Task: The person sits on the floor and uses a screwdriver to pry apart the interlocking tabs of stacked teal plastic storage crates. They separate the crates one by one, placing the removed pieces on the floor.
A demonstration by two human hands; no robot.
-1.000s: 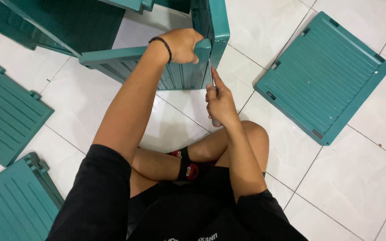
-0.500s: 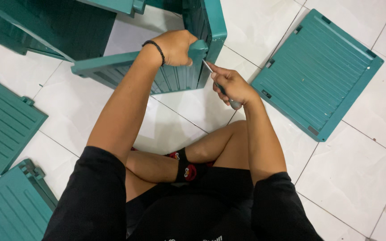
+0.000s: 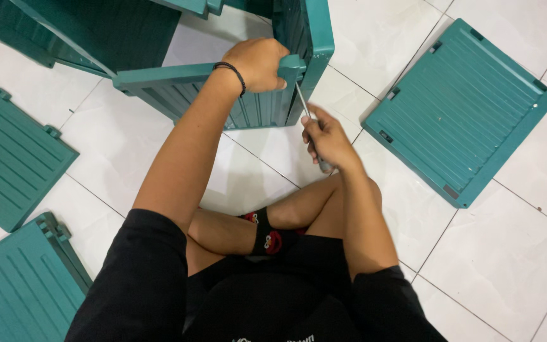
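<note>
Seated on the tiled floor (image 3: 514, 253), I'm working a screwdriver into a green plastic cabinet corner.

At upper centre my left hand (image 3: 259, 63) is clamped on the cabinet frame (image 3: 191, 79); just right, my right hand (image 3: 327, 139) grips the screwdriver (image 3: 303, 107), tip at the corner joint. If it slips off, it could jab my left fingers. 1 loose panel (image 3: 460, 107) lies right.
</note>
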